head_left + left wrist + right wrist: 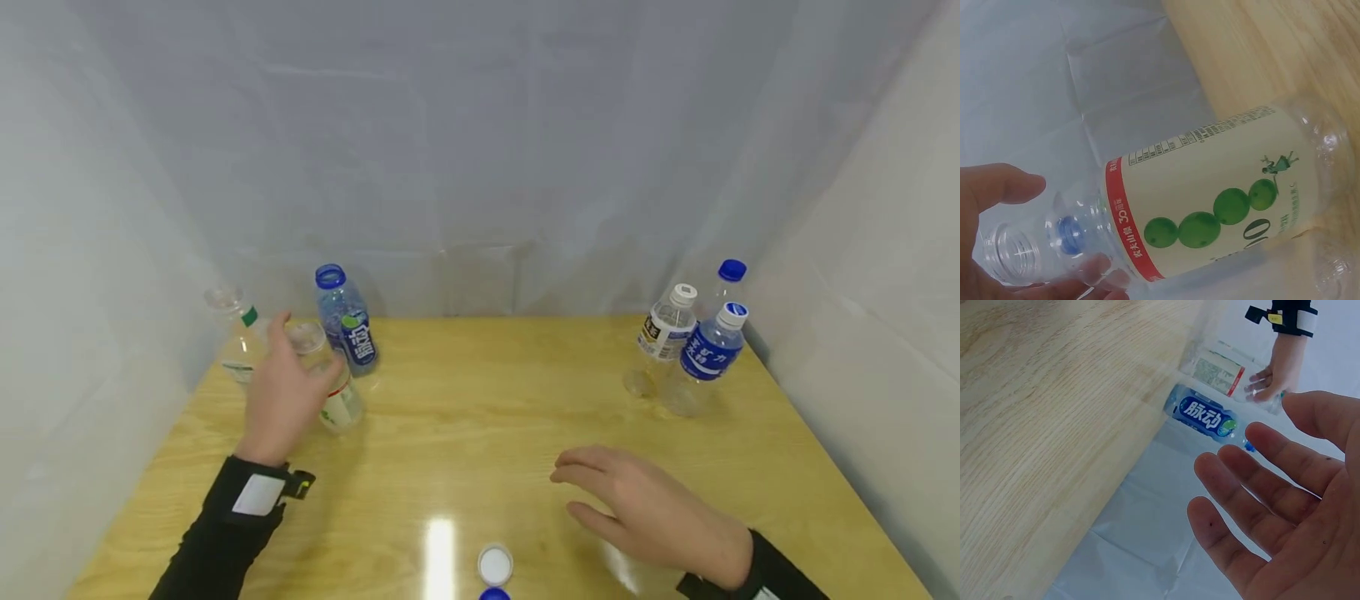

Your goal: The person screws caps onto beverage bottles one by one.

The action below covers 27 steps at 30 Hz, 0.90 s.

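Note:
My left hand (283, 398) is spread around the neck of a clear plastic bottle (342, 407) at the table's left side. In the left wrist view, this capless bottle shows a cream label (1210, 200) with green balls and a red band; the thumb (1013, 184) stands apart from the neck, and some fingertips show behind it. Beside it are a blue-tinted capless bottle (349, 327) and another clear capless bottle (242, 350), partly behind the hand. My right hand (637, 508) hovers over the table at front right, fingers loosely bent, holding nothing.
On the wooden table (465, 400), a white cap (495, 566) and a blue cap (494, 594) lie at the front edge of view. Three capped bottles stand at right: one white-capped (666, 327), one blue-labelled (708, 350), one blue-capped (731, 272) behind. Pale sheeting (480, 167) surrounds the table.

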Each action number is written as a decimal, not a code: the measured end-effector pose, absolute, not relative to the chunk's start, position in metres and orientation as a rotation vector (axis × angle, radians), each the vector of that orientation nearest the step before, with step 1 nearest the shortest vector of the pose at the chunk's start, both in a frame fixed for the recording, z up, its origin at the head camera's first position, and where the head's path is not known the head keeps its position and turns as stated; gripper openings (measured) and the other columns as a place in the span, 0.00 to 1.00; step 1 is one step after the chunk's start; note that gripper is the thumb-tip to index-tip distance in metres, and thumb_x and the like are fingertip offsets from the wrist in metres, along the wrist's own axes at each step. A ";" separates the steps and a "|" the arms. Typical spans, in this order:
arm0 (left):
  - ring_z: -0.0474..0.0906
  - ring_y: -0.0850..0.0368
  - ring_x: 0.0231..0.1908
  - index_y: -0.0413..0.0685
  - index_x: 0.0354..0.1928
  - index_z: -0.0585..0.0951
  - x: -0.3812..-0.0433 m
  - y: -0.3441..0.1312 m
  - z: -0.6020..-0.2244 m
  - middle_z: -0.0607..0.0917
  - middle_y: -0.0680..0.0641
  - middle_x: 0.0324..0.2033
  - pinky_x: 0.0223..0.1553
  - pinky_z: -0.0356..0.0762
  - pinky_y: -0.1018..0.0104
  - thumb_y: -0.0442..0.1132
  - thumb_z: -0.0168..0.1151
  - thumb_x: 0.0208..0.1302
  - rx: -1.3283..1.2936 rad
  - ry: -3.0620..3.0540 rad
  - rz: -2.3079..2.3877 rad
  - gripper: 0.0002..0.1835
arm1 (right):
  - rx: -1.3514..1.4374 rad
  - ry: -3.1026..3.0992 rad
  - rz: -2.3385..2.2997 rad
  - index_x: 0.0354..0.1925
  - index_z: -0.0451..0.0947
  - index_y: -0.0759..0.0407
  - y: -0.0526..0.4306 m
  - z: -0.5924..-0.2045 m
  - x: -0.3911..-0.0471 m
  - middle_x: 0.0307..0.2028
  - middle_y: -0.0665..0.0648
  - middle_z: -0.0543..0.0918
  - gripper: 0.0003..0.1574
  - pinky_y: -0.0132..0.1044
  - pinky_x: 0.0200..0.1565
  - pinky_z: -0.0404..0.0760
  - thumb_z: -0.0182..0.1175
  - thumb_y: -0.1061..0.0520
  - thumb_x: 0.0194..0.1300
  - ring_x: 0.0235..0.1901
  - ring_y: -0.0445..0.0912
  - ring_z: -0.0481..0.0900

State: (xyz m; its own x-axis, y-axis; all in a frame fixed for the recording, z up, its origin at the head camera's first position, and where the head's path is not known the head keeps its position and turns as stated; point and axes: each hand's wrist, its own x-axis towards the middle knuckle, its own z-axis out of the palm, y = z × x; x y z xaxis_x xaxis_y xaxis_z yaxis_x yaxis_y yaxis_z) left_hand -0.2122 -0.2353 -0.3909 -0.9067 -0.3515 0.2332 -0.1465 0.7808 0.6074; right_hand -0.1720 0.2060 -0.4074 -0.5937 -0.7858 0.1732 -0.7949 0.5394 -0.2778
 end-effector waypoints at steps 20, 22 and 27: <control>0.77 0.24 0.61 0.34 0.78 0.54 -0.209 -0.241 -0.420 0.72 0.23 0.69 0.56 0.80 0.31 0.48 0.71 0.66 0.376 -2.708 -0.993 0.49 | 1.489 -2.810 0.529 0.61 0.82 0.49 0.188 -0.412 -0.171 0.60 0.50 0.85 0.19 0.46 0.59 0.86 0.63 0.51 0.75 0.59 0.46 0.84; 0.77 0.25 0.61 0.35 0.77 0.56 -0.209 -0.240 -0.421 0.73 0.24 0.68 0.56 0.80 0.32 0.48 0.71 0.66 0.367 -2.702 -0.983 0.47 | 1.493 -2.828 0.524 0.61 0.82 0.49 0.184 -0.413 -0.171 0.60 0.51 0.85 0.19 0.46 0.59 0.86 0.63 0.51 0.75 0.59 0.45 0.84; 0.79 0.26 0.61 0.35 0.76 0.60 -0.209 -0.234 -0.424 0.76 0.26 0.67 0.58 0.79 0.32 0.46 0.72 0.64 0.289 -2.670 -0.964 0.46 | 1.512 -2.854 0.499 0.61 0.82 0.49 0.178 -0.419 -0.168 0.61 0.51 0.84 0.19 0.46 0.61 0.85 0.63 0.50 0.75 0.60 0.46 0.84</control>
